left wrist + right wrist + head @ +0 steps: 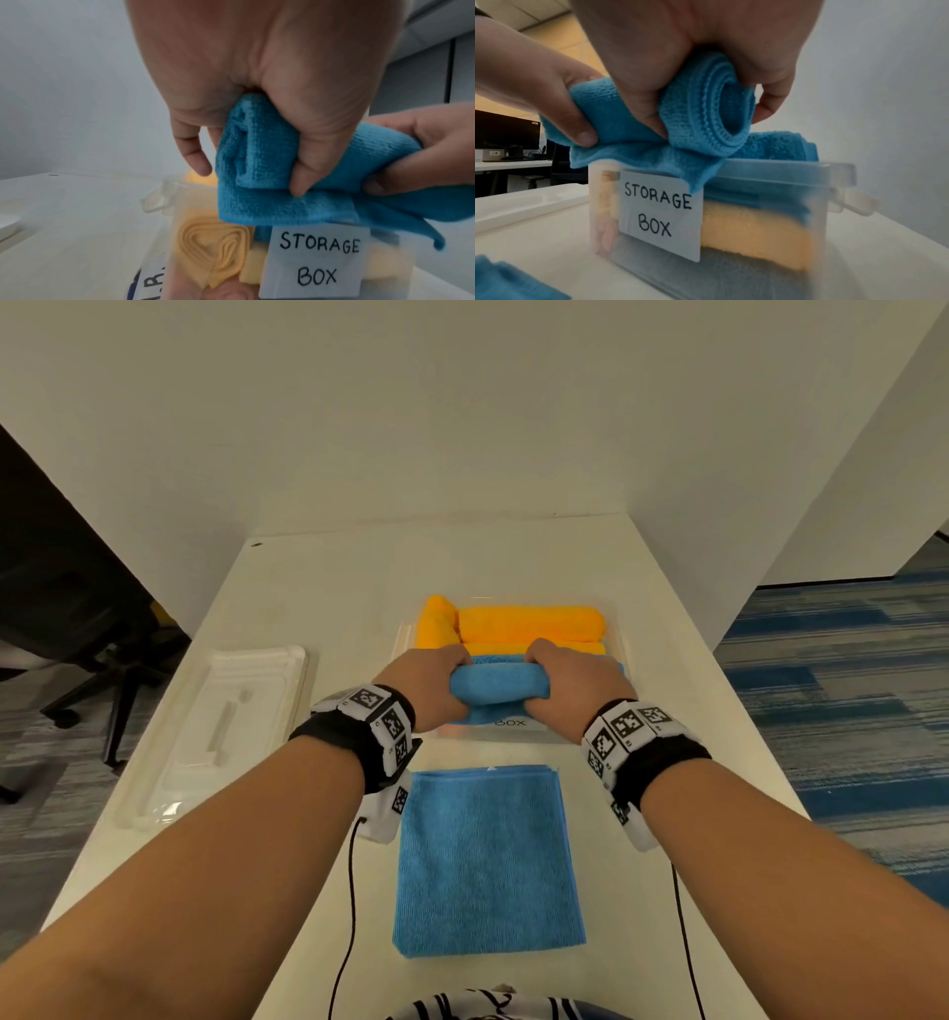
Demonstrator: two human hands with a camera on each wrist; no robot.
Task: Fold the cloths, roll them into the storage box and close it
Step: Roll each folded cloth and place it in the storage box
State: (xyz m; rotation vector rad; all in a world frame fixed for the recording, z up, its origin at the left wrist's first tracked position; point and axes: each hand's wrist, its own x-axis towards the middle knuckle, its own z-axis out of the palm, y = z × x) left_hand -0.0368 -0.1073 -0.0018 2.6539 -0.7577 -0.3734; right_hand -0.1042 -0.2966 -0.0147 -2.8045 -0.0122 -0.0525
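Observation:
Both hands hold a rolled blue cloth (pixel 495 686) just above the front rim of the clear storage box (pixel 518 734). My left hand (pixel 431 683) grips its left end (pixel 246 162) and my right hand (pixel 570 683) grips its right end (pixel 706 113); a loose flap hangs over the label (pixel 659 211). Inside the box lie rolled orange cloths (pixel 529 624), another blue roll (pixel 782 146) and a grey cloth (pixel 718 270) at the bottom. A folded blue cloth (pixel 488 860) lies flat on the table in front of the box.
The clear box lid (pixel 221 726) lies on the white table (pixel 318 598) to the left of the box. White partition walls stand behind and to the right. An office chair (pixel 102 660) is off the table's left edge. Wrist cables (pixel 352 891) trail toward me.

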